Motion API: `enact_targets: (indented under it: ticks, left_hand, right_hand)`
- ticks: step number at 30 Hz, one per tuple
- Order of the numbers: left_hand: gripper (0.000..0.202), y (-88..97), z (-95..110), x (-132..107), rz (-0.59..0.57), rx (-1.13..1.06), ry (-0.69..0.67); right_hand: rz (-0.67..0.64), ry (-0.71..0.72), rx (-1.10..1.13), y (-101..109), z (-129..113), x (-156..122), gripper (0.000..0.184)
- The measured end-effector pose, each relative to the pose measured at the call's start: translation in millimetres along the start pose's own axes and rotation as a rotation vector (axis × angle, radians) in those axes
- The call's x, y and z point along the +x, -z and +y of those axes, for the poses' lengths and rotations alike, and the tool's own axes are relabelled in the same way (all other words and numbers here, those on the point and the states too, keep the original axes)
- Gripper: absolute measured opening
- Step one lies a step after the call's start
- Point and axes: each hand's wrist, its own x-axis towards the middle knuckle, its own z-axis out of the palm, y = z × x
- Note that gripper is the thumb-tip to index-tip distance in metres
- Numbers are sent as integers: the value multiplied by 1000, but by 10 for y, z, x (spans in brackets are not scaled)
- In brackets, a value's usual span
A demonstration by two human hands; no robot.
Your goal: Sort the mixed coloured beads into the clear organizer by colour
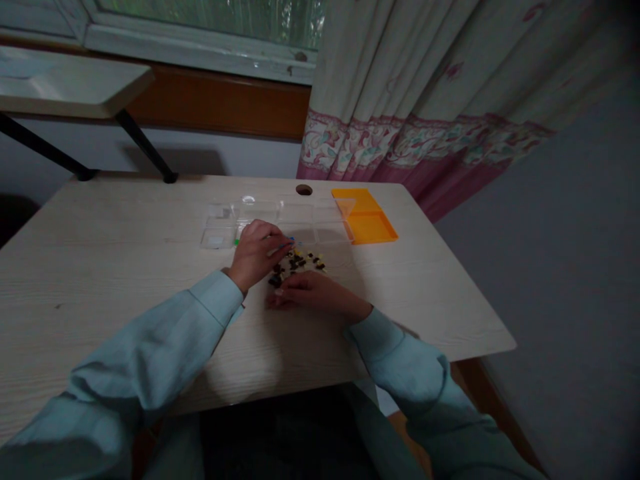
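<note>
A loose pile of small black, brown and yellowish pieces (295,262) lies on the table between my hands. My left hand (256,253) is above the pile's left edge, thumb and fingers closed together. A small blue thing (291,240) shows at those fingertips, too small to name. At the near side of the pile, my right hand (317,293) rests low with its fingers pinched. Something pale shows at its fingertips, but I cannot make out what it is. Just behind the left hand stands a clear plastic compartment box (296,212), partly hidden by that hand.
An orange plastic tray (373,227) lies at the back right, partly overlapped by the clear box. A cable hole (304,190) is cut near the table's (125,267) back edge. A raised shelf (75,83) on black legs stands at the left; a curtain (400,100) hangs behind.
</note>
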Motion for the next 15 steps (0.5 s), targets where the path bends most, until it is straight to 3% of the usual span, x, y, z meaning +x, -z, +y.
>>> enact_targets:
  ticks: [7,12,15]
  left_hand:
    - [18,16,10,11,-21,-29,13]
    - [21,26,10,7,-54,-52,-1]
    - [21,25,12,5,-50,-50,-10]
  right_hand:
    - [353,78,-124,102,106,93,24]
    - [417,14,57,188,59,55,29]
    - [545,46,64,242,-2,2,32]
